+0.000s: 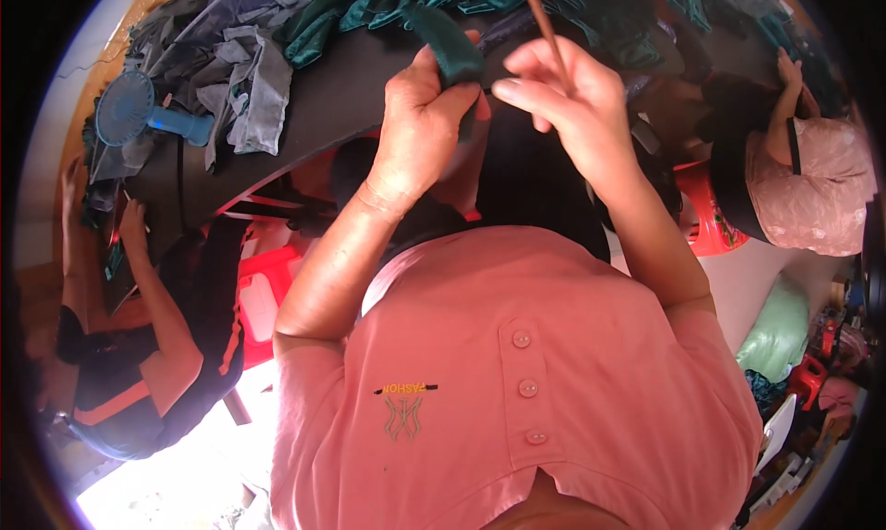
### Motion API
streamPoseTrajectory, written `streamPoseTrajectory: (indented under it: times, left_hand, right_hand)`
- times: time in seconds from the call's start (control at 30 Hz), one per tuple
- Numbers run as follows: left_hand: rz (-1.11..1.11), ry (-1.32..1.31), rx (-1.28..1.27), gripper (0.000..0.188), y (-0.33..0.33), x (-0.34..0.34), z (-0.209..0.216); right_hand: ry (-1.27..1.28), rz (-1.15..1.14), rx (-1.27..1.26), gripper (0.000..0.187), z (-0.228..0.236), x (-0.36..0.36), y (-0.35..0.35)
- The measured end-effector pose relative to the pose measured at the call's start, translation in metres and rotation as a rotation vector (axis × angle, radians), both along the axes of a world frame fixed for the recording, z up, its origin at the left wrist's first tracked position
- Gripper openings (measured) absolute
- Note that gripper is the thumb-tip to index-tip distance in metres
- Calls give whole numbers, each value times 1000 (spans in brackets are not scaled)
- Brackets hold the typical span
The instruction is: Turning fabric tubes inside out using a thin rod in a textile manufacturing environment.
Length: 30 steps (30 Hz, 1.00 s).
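Note:
My left hand (423, 124) is closed, pinching a folded strip of dark green velvet (445, 45) between thumb and fingers. The strip stands up from the grip and bends over toward the table. Just to the right, apart from the cloth, my right hand (574, 96) is raised with its fingers curled and thumb pointing toward the left hand. A thin brown stick (544, 22) is held in it, slanting up and away past the fingers; its lower end is hidden by the hand.
More green velvet pieces (383, 8) lie along the far side of the dark table (318, 105). Grey cloth scraps (254, 91) and a blue handheld fan (125, 108) are at the left. One person (138, 364) sits left, another (812, 184) right, beside a red stool (709, 211).

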<state>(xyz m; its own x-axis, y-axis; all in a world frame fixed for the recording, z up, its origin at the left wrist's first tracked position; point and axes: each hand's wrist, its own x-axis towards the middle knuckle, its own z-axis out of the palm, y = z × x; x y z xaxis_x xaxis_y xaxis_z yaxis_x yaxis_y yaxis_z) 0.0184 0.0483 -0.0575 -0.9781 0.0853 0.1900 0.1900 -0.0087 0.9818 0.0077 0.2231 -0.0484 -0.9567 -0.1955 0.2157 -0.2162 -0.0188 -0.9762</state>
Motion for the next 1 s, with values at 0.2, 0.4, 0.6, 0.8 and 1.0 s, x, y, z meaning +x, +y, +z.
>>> streamPoseTrajectory:
  times: [0.2, 0.4, 0.6, 0.8, 1.0]
  left_hand:
    - [79, 121, -641, 16, -4, -12, 14]
    - [35, 55, -329, 25, -11, -10, 2]
    - [62, 181, -673, 35, -10, -16, -1]
    - [-12, 164, -583, 41, -13, -10, -2]
    - [171, -92, 25, 29, -15, 8, -3]
  right_hand:
    - [32, 46, -187, 19, 5, -21, -39]
    - [-145, 81, -240, 24, 3, -30, -37]
    - [-131, 75, -213, 35, -3, -26, -42]
    - [-173, 0, -319, 33, -4, -27, -46]
    - [-204, -50, -391, 35, -5, -31, -33]
